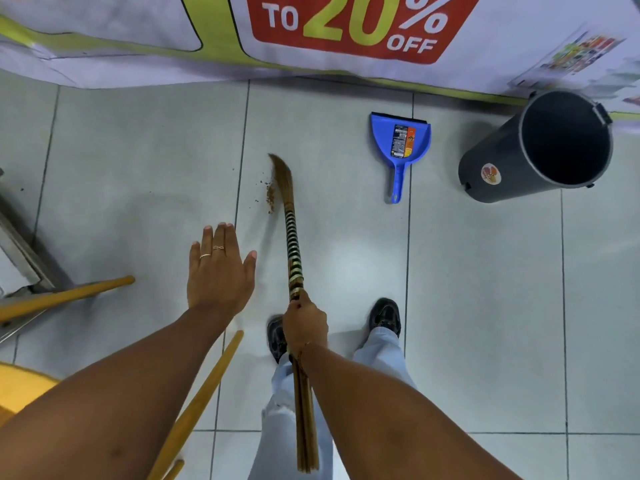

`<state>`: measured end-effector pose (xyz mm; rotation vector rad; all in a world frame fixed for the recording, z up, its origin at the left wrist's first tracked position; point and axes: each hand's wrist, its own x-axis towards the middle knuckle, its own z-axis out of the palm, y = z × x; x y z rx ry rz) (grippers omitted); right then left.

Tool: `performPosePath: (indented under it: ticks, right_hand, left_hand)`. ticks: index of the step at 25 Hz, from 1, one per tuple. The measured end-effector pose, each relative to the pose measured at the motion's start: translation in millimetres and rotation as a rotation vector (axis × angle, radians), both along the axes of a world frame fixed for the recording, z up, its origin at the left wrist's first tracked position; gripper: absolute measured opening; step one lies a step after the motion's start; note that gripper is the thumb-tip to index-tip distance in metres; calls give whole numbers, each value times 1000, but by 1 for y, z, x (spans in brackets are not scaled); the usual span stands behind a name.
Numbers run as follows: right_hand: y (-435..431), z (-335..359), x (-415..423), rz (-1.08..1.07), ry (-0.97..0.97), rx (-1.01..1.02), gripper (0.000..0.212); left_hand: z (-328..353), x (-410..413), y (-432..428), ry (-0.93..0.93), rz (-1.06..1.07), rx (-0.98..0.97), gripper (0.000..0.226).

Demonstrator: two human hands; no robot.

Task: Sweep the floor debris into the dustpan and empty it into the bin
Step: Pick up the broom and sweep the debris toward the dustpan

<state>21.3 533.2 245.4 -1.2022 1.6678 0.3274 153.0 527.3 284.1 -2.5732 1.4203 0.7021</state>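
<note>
My right hand (304, 322) grips a stick broom (292, 237) with a black-and-pale banded wrap; its bristle tip curves onto the tiled floor. A small pile of brown debris (270, 197) lies just left of the bristles. My left hand (220, 268) hovers flat with spread fingers, holding nothing, left of the broom. A blue dustpan (401, 140) lies flat on the floor to the right of the debris, handle toward me. A dark grey bin (498, 174) stands open further right.
A promotional banner (346, 29) runs along the far edge of the floor. Yellow wooden legs (197, 407) and a metal frame (24, 258) stand at the left. My two shoes (385, 315) are on the tiles below the broom.
</note>
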Motion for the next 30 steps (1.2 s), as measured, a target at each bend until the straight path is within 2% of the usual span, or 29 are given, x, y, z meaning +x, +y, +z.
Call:
performPosePath:
  ticks: [2,5,7,9,13,19,22,26,30]
  right_hand:
    - [-19,13,-10,-13,-23,-98,43]
    - [-94,8,-17,-13,-19,-163,52]
    - [-160,-5,-15,84,24,-165,52]
    - [-221,-16,-10,219,117,-162,42]
    - [-293,-34,-6,453,218,-96,36]
    - [-336,-30,-54,887,315,-130,38]
    - [-340,-18,-84,1019,332,-135,38]
    - [-327,3,-133,1112,238,-210,49]
    - [-334,0,-132,1033,170,-331,65]
  left_hand:
    - [6,-3,-15,23,13,-24,62]
    - [7,-13,-43,69,20,-52,62]
    - [1,-17,-66,75,33,-51,62]
    - [-10,-18,-91,60,63,-44,62]
    - [-30,-24,-141,59,129,-9,61]
    - [-32,-45,-210,88,225,-5,60]
    - [-28,-53,-226,95,248,0,60]
    - [-20,-65,-237,79,285,-8,60]
    - [-20,-69,-243,73,323,-4,60]
